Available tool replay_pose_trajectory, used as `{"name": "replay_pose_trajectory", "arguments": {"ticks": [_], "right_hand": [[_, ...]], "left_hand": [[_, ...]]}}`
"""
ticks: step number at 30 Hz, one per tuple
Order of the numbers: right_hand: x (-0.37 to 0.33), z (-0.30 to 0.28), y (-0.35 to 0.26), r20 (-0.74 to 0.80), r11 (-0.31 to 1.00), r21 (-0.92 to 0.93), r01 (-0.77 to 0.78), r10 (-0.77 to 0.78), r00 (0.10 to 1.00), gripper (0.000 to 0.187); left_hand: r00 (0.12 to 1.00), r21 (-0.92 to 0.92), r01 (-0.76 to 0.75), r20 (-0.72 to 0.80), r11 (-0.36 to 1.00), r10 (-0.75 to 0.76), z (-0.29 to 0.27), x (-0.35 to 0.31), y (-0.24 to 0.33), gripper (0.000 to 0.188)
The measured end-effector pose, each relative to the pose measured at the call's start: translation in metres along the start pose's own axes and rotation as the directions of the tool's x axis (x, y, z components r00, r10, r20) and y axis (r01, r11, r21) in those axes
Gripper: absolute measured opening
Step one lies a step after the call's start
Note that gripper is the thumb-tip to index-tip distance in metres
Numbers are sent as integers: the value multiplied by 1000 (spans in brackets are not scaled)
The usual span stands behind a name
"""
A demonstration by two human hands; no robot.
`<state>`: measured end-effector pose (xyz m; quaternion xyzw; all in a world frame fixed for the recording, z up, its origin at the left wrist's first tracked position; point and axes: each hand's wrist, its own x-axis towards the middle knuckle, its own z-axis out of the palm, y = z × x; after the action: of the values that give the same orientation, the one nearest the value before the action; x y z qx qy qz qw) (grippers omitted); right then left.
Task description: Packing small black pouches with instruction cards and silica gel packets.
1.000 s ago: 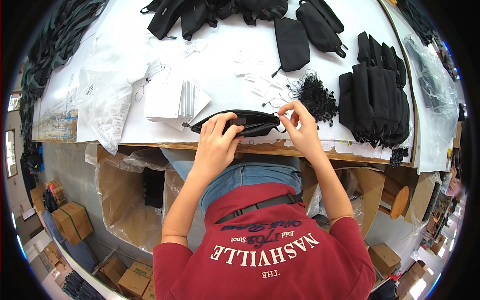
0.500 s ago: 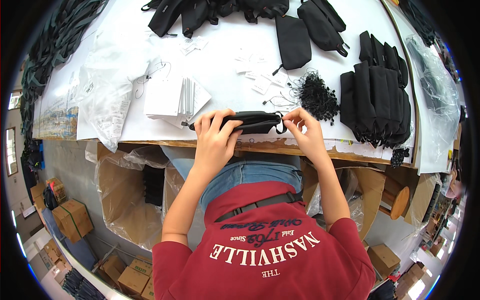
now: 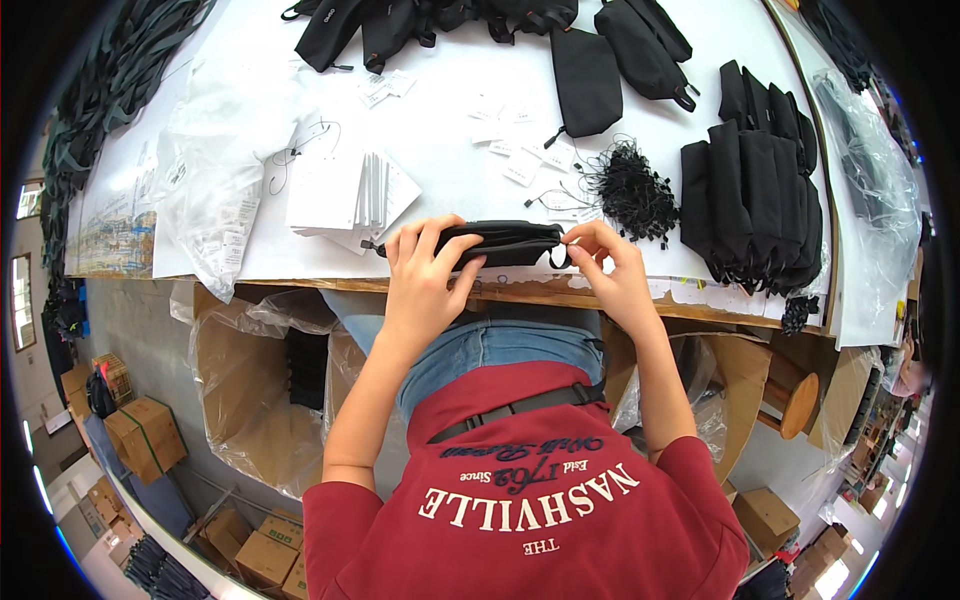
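Observation:
A slim black zip pouch point(image 3: 515, 246) is held sideways above the table's near edge, its long mouth facing up and partly parted. My left hand point(image 3: 428, 275) grips its left and middle part, fingers over the far side and thumb on the near side. A zipper pull point(image 3: 370, 246) sticks out past the left end. At the other end, my right hand point(image 3: 612, 272) pinches the pouch by its small fabric loop point(image 3: 561, 257) with thumb and forefinger. Whether a thin cord is also between those fingertips cannot be made out.
Beyond the pouch lie a stack of white cards point(image 3: 345, 195), loose white tags point(image 3: 520, 160) and a tangle of black cords point(image 3: 632, 195). Black pouches are piled at right point(image 3: 755, 200) and along the far side point(image 3: 585, 85). A clear plastic bag point(image 3: 215, 190) lies left.
My right fingertips have closed in slightly at the pouch's loop, and the hand sits a little lower. The left hand and pouch have barely moved.

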<state>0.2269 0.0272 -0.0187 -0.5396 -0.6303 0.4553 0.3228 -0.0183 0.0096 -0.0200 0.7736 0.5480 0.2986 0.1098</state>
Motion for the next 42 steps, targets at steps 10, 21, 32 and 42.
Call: {"name": "replay_pose_trajectory", "arguments": {"ticks": [10, 21, 32, 42], "right_hand": [[0, 1, 3, 4, 999, 27, -18, 18, 1000, 8], [-4, -8, -11, -69, 988, -142, 60, -71, 995, 12], [15, 18, -27, 104, 723, -555, 412, -431, 896, 24], [-7, 14, -35, -121, 926, -302, 227, -274, 954, 14]], "left_hand": [[994, -84, -1, -111, 996, -8, 4, -1, -2, 26], [996, -75, -24, -90, 997, 18, 5, 4, 0, 20], [999, -149, 34, 6, 988, -34, 0, 6, -1, 21], [831, -495, 147, -407, 856, -378, 5, -21, 5, 61]]}}
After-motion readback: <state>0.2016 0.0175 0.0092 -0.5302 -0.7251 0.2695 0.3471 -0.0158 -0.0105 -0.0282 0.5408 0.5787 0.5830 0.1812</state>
